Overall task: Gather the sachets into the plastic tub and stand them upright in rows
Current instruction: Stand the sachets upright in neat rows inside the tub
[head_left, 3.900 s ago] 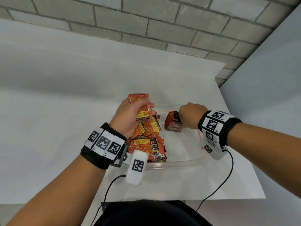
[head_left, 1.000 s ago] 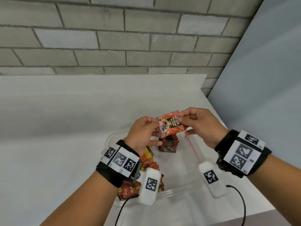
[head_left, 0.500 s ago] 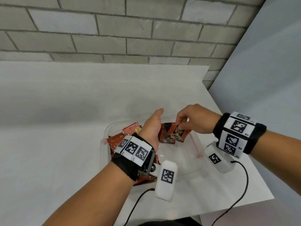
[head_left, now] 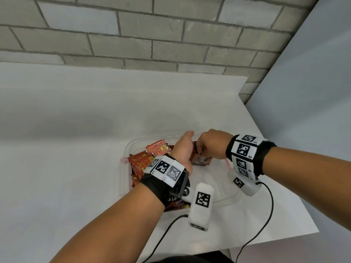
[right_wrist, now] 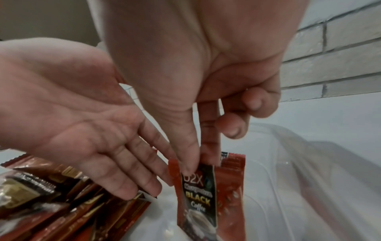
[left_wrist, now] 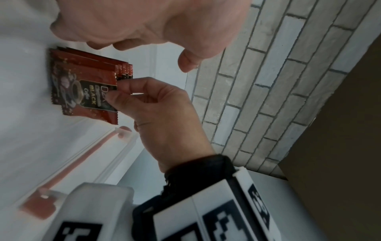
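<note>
Thumb and forefinger of the right hand (right_wrist: 206, 81) pinch the top edge of one red-and-black coffee sachet (right_wrist: 208, 192), holding it upright on the floor of the clear plastic tub (head_left: 224, 194), while the other fingers curl in above it. Behind that sachet stands a short row of upright sachets (left_wrist: 121, 68); the left wrist view shows about four more top edges fanned behind the front one, though the exact count is hard to fix. The left hand (right_wrist: 86, 124) is flat and relaxed, fingers straight and together, grasping nothing, its fingertips (right_wrist: 144, 187) just beside the held sachet and lying over the loose sachets. That loose heap (head_left: 144, 160) lies jumbled along the tub's left side, orange-red and dark packets overlapping, far too tangled to count, and the left forearm and wristband cover much of it in the head view. So: two hands, one tub, one sachet in the pinch, one small standing row, one pile. The tub sits on a white table (head_left: 76, 130) near its right edge, with a grey brick wall (head_left: 133, 35) behind. A pink clip (left_wrist: 82, 156) on the tub's rim shows blurred in the left wrist view. Tagged wristbands and white camera units with black cables hang off both wrists, blocking part of the tub's near rim.
</note>
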Available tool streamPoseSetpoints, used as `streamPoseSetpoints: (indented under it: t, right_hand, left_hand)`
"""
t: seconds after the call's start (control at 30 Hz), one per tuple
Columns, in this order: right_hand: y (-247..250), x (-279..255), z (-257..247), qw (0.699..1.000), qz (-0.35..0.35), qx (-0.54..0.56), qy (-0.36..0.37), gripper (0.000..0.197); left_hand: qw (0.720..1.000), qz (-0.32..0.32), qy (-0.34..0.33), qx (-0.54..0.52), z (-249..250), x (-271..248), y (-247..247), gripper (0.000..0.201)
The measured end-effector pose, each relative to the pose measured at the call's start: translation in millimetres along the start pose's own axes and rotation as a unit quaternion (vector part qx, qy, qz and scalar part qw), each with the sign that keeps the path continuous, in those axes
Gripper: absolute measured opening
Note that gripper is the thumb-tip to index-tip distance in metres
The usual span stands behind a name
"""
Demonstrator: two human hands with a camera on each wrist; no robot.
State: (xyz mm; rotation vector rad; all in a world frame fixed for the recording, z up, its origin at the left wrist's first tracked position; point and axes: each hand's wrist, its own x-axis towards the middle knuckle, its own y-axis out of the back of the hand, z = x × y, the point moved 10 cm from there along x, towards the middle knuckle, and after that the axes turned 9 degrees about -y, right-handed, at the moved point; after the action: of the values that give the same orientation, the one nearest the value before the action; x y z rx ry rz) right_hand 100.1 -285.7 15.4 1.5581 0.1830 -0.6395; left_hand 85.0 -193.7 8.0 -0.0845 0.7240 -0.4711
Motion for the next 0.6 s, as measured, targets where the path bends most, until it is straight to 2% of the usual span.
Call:
streamPoseSetpoints:
  t: [0.07,0.13,0.27,0.47,0.6]
  right_hand:
    - [-1.9,0.2,-0.8,1.000,0.002,-0.004,-0.001,0.014]
    - [-4.3,0.4,-2.9,1.000,0.002,-0.011,0.001,0.016]
    - [-4.5,0.7,-4.2,1.000,0.007,-0.017,-0.001,0.017]
    - [14.7,-6.0,2.5,0.997,0.063,0.035,-0.003,0.012]
    - [7.2,-14.4,9.2,0.999,0.025,0.039,-0.011,0.009]
  left_hand:
    - [1.000,-0.001,0.001,-0.004,-0.5,3.5,-0.8,0.042]
    - [1.000,-0.005,0.006,-0.020,-3.2,6.4,-2.1,0.043]
    - [0.998,-0.013,0.030,-0.054,-13.9,15.6,-5.7,0.026]
    - [0.993,-0.022,0.034,-0.110,-21.8,25.5,-11.0,0.031]
    - [0.994,-0.019,0.034,-0.105,-24.2,27.7,-9.6,0.030]
